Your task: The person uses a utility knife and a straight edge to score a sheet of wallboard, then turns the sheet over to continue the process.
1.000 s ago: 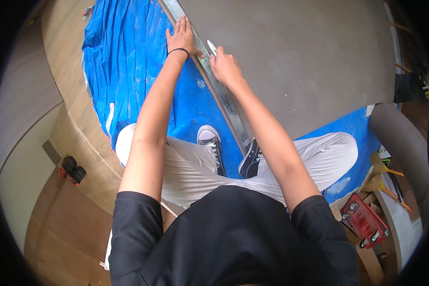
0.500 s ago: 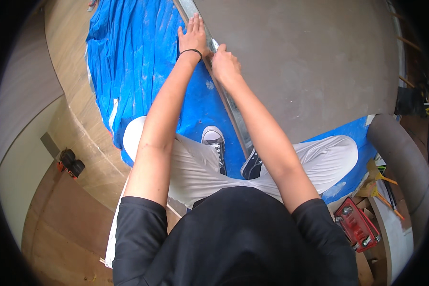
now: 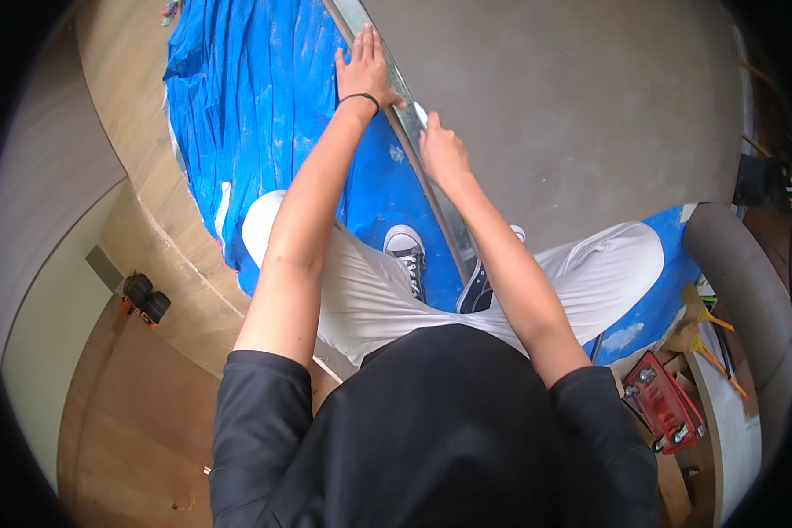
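Note:
A large grey-brown panel [image 3: 554, 114] lies before me, with a long greyish metal-looking strip [image 3: 453, 224] along its left edge. My left hand [image 3: 366, 77] rests on the strip near its far end, fingers stretched out and thumb spread toward the panel. Just nearer to me, my right hand [image 3: 443, 157] is closed around a slim whitish tool [image 3: 421, 113]. The tool's tip pokes out past the fingers beside the strip; most of it is hidden in the fist, so its exact kind does not show.
A wrinkled blue tarp [image 3: 246, 106] covers the floor under the panel. My sneakers [image 3: 405, 251] stand near the strip. At right are a thick grey roll [image 3: 739, 273], a red wheeled dolly [image 3: 663, 403] and yellow-orange sticks [image 3: 717, 352]. Black wheels [image 3: 146, 297] sit at left.
My right hand has drawn back toward me and to the right with the tool, opening a gap from the left hand. The left hand stays on the strip, its thumb now spread wider.

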